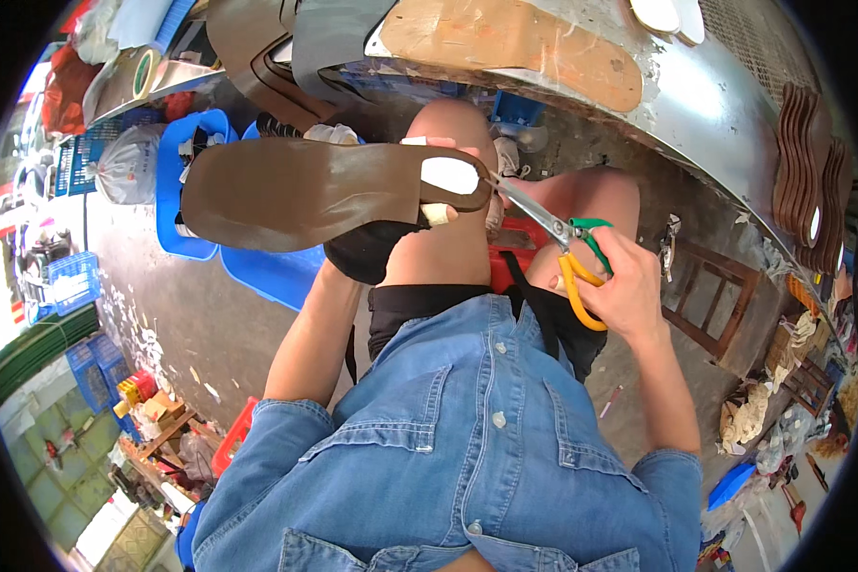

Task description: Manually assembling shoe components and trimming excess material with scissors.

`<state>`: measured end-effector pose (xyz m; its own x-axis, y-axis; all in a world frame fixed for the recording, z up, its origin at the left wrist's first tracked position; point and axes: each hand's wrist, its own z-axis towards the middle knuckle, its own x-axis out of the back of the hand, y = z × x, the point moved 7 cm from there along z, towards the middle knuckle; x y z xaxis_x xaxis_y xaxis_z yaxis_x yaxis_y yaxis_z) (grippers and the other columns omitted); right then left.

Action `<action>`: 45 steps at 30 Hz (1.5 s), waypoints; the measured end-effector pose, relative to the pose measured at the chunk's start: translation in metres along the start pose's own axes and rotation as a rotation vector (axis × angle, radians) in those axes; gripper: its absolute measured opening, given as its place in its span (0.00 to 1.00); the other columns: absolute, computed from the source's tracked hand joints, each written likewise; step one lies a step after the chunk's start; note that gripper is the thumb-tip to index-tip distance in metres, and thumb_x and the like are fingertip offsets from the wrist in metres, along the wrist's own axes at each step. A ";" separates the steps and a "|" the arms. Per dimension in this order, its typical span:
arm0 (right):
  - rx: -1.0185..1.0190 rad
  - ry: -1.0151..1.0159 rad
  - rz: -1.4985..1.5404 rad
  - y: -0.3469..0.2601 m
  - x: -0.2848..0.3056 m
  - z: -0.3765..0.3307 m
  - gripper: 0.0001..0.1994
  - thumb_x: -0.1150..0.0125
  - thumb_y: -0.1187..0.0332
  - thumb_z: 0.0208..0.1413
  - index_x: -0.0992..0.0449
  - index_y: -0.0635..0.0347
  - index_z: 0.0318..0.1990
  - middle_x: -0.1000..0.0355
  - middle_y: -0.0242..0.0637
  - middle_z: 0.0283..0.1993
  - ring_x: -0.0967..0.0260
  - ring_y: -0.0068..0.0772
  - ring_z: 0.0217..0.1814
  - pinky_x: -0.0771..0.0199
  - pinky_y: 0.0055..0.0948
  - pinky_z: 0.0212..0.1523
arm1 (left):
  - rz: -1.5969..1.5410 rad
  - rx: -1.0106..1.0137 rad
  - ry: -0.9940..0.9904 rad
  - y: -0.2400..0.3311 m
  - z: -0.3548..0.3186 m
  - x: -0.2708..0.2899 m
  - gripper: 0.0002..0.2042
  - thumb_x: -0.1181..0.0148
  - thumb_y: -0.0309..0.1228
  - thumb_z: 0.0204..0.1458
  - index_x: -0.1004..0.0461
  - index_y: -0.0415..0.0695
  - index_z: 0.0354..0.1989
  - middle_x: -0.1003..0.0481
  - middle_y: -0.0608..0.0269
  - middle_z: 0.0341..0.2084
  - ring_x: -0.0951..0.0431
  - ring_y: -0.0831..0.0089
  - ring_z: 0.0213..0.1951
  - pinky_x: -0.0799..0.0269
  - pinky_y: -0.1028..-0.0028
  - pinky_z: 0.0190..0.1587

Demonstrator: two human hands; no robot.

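The left hand (437, 214) grips the heel end of the brown sole (296, 191), which is over the left leg (439, 253) with its wide end pointing left. The right hand (629, 276) is closed around the scissors (561, 231), and their tips are right at the heel's edge. To cut well, I think small, slow snips are best, turning the sole and keeping the left thumb away from the blades.
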<state>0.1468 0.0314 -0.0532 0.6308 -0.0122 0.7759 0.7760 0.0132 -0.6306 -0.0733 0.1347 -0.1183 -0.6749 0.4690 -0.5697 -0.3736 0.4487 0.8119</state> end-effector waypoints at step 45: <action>0.207 -0.035 -0.100 -0.022 0.028 0.003 0.23 0.22 0.60 0.25 0.27 0.59 0.30 0.31 0.39 0.24 0.30 0.42 0.25 0.33 0.35 0.26 | 0.301 0.062 -0.293 0.029 -0.005 -0.019 0.42 0.23 0.45 0.32 0.38 0.42 0.57 0.30 0.46 0.52 0.28 0.63 0.54 0.32 0.68 0.55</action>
<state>0.1476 0.0338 -0.0178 0.5478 0.0112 0.8365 0.8150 0.2186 -0.5367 -0.0750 0.1352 -0.0833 -0.5354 0.7784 -0.3278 -0.1424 0.2993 0.9435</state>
